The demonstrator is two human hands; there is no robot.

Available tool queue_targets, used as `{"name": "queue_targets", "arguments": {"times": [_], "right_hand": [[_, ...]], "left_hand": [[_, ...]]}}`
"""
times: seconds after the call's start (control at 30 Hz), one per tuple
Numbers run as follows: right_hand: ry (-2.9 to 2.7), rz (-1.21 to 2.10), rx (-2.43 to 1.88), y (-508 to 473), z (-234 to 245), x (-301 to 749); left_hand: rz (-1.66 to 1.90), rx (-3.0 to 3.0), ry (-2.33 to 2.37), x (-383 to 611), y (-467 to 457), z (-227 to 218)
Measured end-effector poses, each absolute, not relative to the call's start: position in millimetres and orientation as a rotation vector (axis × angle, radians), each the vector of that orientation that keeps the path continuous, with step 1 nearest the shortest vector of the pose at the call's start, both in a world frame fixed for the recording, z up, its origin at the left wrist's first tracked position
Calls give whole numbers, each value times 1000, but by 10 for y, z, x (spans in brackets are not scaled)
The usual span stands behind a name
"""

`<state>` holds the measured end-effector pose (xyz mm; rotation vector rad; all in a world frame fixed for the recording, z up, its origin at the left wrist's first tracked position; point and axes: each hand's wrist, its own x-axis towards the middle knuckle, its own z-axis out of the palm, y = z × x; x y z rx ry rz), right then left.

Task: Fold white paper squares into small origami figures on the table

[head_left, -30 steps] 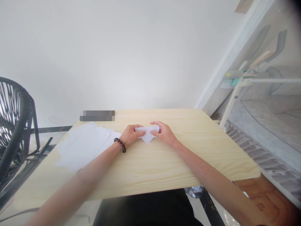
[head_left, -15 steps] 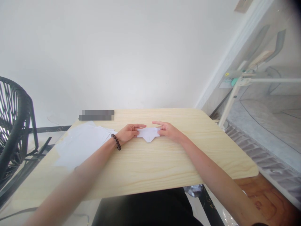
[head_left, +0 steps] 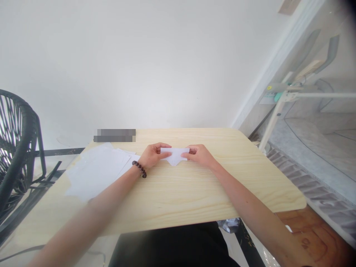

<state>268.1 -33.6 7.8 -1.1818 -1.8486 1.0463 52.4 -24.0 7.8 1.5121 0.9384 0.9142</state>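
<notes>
A small folded white paper (head_left: pixel 175 155) is held between both hands over the wooden table, its pointed flap facing down toward me. My left hand (head_left: pixel 153 154), with a dark bead bracelet (head_left: pixel 139 168) at the wrist, pinches the paper's left end, thumb on the near face. At the right end, my right hand (head_left: pixel 198 154) grips the paper with its thumb on the near face and the fingers curled behind. The far side of the paper is out of sight.
Loose white sheets (head_left: pixel 96 172) lie on the left of the table (head_left: pixel 191 196). A blurred-out dark block (head_left: pixel 114 135) covers the back left corner. A black woven chair (head_left: pixel 20 144) stands at left, and a white metal frame (head_left: pixel 274 122) rises at right.
Both thumbs have moved inward onto the paper's near face. The right fingers, stretched out before, are now bent behind it. The paper has shifted slightly up and left.
</notes>
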Motion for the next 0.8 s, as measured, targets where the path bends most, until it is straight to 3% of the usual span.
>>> {"name": "queue_targets", "arguments": {"times": [0.5, 0.8], "right_hand": [[-1871, 637, -1119, -323, 67, 2702], [-2320, 291, -1118, -234, 6, 2761]], "left_hand": [[1123, 2213, 1031, 440, -202, 90], [678, 2777, 1087, 392, -162, 30]]}}
